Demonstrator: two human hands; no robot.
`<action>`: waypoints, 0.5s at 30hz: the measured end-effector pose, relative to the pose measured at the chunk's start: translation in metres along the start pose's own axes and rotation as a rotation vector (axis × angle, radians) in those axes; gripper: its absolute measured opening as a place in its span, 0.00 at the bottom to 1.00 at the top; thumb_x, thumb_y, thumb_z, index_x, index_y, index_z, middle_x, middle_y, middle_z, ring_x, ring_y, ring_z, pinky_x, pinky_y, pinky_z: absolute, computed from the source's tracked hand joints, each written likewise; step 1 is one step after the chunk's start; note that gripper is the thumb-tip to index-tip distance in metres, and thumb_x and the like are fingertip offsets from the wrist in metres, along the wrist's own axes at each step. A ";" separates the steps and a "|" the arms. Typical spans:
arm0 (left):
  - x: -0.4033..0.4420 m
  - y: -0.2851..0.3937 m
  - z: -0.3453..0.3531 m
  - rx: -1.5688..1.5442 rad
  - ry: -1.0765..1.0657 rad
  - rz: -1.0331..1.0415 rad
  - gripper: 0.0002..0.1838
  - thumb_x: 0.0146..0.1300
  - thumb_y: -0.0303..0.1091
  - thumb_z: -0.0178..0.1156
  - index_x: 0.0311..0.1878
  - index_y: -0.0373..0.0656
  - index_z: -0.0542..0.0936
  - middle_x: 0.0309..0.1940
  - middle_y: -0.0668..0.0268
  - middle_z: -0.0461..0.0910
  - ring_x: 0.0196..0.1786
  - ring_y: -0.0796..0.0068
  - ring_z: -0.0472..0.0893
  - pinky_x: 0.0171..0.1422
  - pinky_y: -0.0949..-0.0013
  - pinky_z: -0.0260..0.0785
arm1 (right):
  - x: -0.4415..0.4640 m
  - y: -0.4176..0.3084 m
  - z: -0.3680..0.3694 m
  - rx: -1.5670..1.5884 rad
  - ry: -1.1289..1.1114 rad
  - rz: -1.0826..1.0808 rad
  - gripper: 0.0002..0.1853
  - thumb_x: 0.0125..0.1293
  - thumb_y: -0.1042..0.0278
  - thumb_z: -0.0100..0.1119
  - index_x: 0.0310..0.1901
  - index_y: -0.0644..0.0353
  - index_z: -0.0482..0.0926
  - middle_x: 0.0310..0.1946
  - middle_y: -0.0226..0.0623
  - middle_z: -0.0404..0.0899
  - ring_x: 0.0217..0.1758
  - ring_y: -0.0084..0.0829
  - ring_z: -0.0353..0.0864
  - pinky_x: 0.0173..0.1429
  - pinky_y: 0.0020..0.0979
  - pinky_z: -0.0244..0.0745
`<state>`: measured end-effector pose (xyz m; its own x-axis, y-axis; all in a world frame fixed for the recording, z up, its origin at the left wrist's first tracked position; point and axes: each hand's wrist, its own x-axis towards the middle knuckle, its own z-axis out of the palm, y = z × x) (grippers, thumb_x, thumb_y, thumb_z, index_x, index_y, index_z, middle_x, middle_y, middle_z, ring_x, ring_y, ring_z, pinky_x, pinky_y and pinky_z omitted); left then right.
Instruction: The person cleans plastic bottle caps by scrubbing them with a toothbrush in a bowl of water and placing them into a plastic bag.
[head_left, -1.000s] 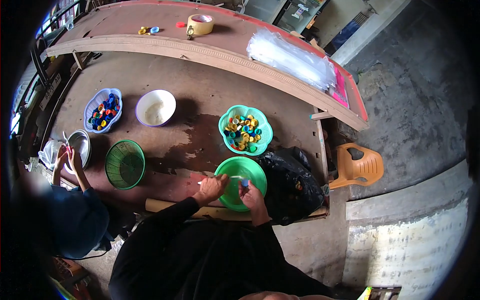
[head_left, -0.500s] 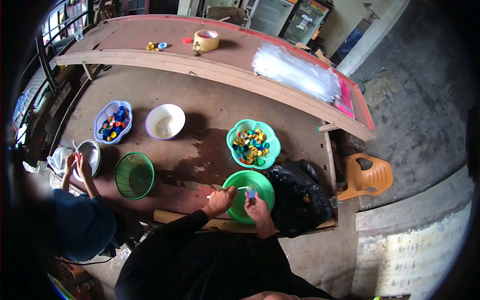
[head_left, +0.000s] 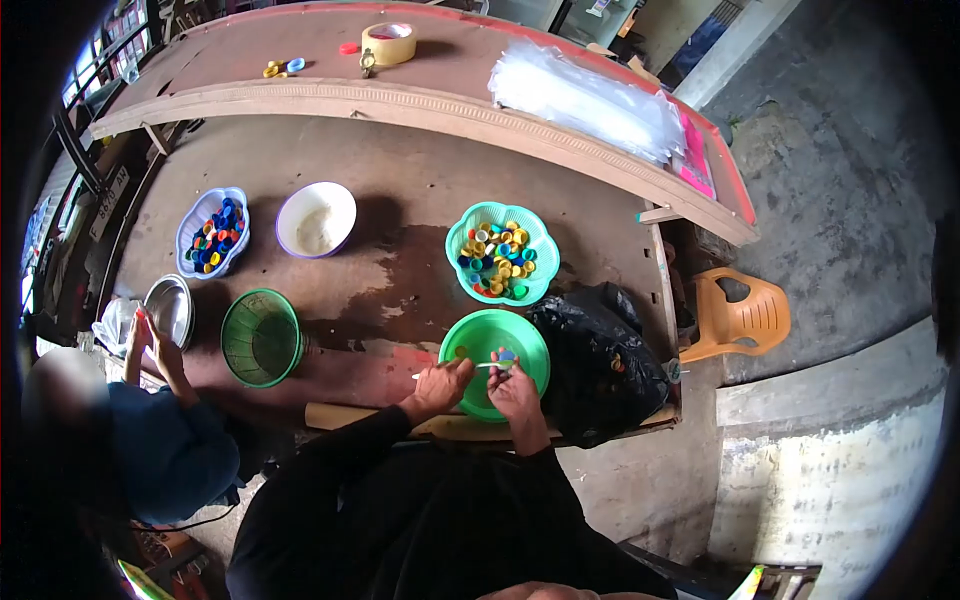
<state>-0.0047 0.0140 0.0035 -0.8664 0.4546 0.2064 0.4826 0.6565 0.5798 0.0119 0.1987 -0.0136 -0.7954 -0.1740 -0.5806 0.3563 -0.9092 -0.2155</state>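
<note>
Head view: the person's two hands are together over a green basin (head_left: 475, 336), the blue cap (head_left: 507, 355) lying at the fingertips of the right hand (head_left: 514, 391), just above the basin's mouth. The cap looks light and stiff, most likely plastic and hardly fragile, though its smooth skin could turn slippery if wet. It is best gripped by its side wall between thumb and forefinger, with its face left clear. The white stick (head_left: 488, 365) also appears light and rigid; its handle, well back from the tip, is the sound place to hold it.

The left hand (head_left: 438, 388) is clamped on that stick, fingers curled in a fist, the handle's end poking out to its left and the slim front reaching across to the right hand. The right hand is closed more loosely, its digits drawn in about the cap; at this size, exactly which fingers press on it cannot be made out.

Right of the right hand, beside the basin, slumps a black plastic bag (head_left: 625, 395). Beyond both hands, farther up the bench (head_left: 340, 150), sits a turquoise basket (head_left: 504, 216) of mixed caps.
</note>
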 end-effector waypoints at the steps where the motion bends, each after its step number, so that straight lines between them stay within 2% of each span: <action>1: 0.001 -0.004 0.002 0.004 0.002 0.008 0.09 0.63 0.41 0.51 0.34 0.46 0.68 0.27 0.59 0.77 0.26 0.54 0.79 0.25 0.54 0.69 | -0.006 0.002 0.012 0.038 0.010 -0.002 0.16 0.70 0.54 0.43 0.52 0.51 0.71 0.46 0.36 0.76 0.38 0.29 0.75 0.40 0.27 0.71; 3: 0.009 -0.010 0.001 0.000 0.057 -0.155 0.09 0.63 0.41 0.52 0.34 0.46 0.68 0.27 0.59 0.77 0.26 0.54 0.79 0.25 0.54 0.70 | -0.001 0.003 0.006 0.031 0.011 0.008 0.16 0.70 0.54 0.43 0.53 0.52 0.71 0.46 0.36 0.76 0.38 0.28 0.75 0.40 0.27 0.71; 7: 0.012 -0.003 -0.005 -0.054 0.028 -0.029 0.09 0.63 0.41 0.50 0.34 0.46 0.68 0.28 0.59 0.78 0.26 0.53 0.79 0.25 0.54 0.70 | 0.000 0.007 0.003 -0.014 0.017 0.008 0.18 0.70 0.54 0.43 0.54 0.55 0.71 0.43 0.33 0.76 0.39 0.27 0.75 0.40 0.26 0.70; 11: 0.014 -0.012 0.001 0.001 0.032 -0.145 0.10 0.64 0.41 0.50 0.33 0.46 0.68 0.27 0.59 0.77 0.25 0.53 0.78 0.25 0.54 0.70 | -0.003 0.009 0.013 0.050 0.034 0.070 0.18 0.70 0.54 0.43 0.54 0.55 0.71 0.43 0.34 0.76 0.40 0.27 0.76 0.41 0.25 0.70; 14: 0.017 -0.008 -0.008 -0.057 0.055 -0.108 0.10 0.64 0.41 0.49 0.33 0.46 0.68 0.27 0.59 0.77 0.25 0.53 0.78 0.25 0.54 0.70 | 0.005 0.006 -0.003 0.015 0.058 0.052 0.19 0.70 0.54 0.43 0.55 0.55 0.70 0.45 0.35 0.75 0.41 0.26 0.76 0.42 0.25 0.70; 15: 0.014 -0.005 -0.011 -0.043 0.028 -0.040 0.10 0.65 0.42 0.49 0.34 0.46 0.69 0.28 0.58 0.78 0.26 0.53 0.79 0.25 0.53 0.70 | 0.007 0.004 -0.006 -0.002 0.063 0.042 0.19 0.70 0.54 0.43 0.56 0.55 0.70 0.45 0.35 0.75 0.41 0.26 0.75 0.42 0.25 0.70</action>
<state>-0.0211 0.0107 0.0117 -0.8884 0.4113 0.2040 0.4422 0.6468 0.6214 0.0112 0.1957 -0.0230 -0.7473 -0.1876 -0.6375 0.3894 -0.9010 -0.1913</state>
